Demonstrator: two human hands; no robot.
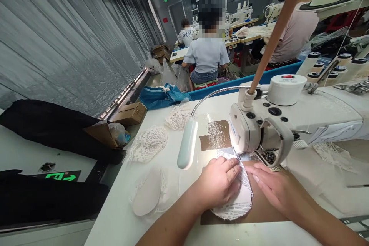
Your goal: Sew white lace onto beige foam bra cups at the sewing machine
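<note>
Lace-covered piece (245, 195), white and rounded at its near end, lies under the left hand (220, 180) and between the two hands. The left hand is palm down, with fingers together and a little bent, and it presses on the piece from above; whether the thumb pinches the edge below, I cannot tell. The right hand (272, 186) is opened nearly flat, its fingers stretched toward the right edge of the piece; it has nothing visible in its grasp. Below this hand is a brown panel (259, 212) on the white counter (111, 221).

Just ahead of the fingertips stands the head of the sewing machine (245, 130). The far end of the piece is close to its needle area, but I cannot tell if the foot presses on it. A small pale lamp (187, 144) hangs from a bent metal neck, ahead of the left hand and to its left.

More to the left of the left hand, well apart from it, is a pale oval pad (147, 196). Farther ahead on that side lie two lace cups, a nearer one (151, 142) and a farther one (178, 118). Far beyond the hands, a co-worker in a light blue top (206, 54) sits with back turned.
</note>
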